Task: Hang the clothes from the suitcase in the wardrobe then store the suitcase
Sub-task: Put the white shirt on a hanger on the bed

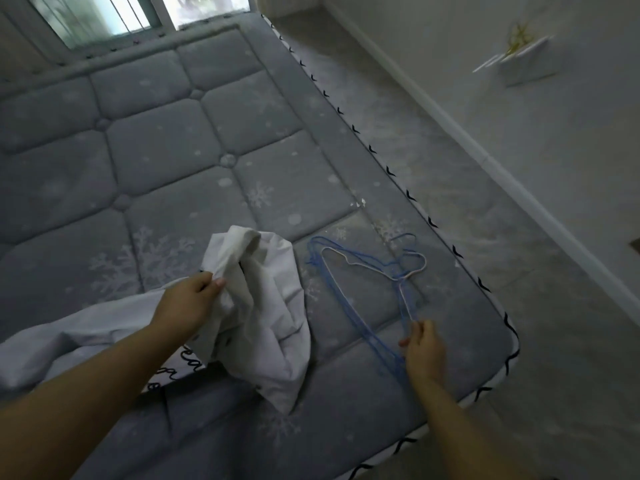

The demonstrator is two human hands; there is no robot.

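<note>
Left hand (188,301): fingers and thumb curled, pinching a fold of a white garment (263,306) and holding its upper part bunched and raised above the mattress (166,150). The garment's lower end hangs down to the mattress surface near the front edge. A second spread of white fabric with black script lettering (86,337) lies behind the left forearm, toward the front left; whether it is part of the same garment cannot be told. Right hand (424,348): fingers curled, pinching the thin wire of the hangers at their near end, close to the front right corner of the mattress. Wire hangers (363,289): a small tangle, mostly blue with one pale one, lying flat on the mattress just right of the garment and apart from it, hooks pointing toward the right edge. The exact count cannot be determined. Mattress: grey, quilted, snowflake pattern, white piping with black marks along the right edge. Beyond that edge, grey floor (467,202) and a white skirting board (485,157) along the wall. A window (138,12) stands past the far edge. No suitcase or wardrobe is in view.
</note>
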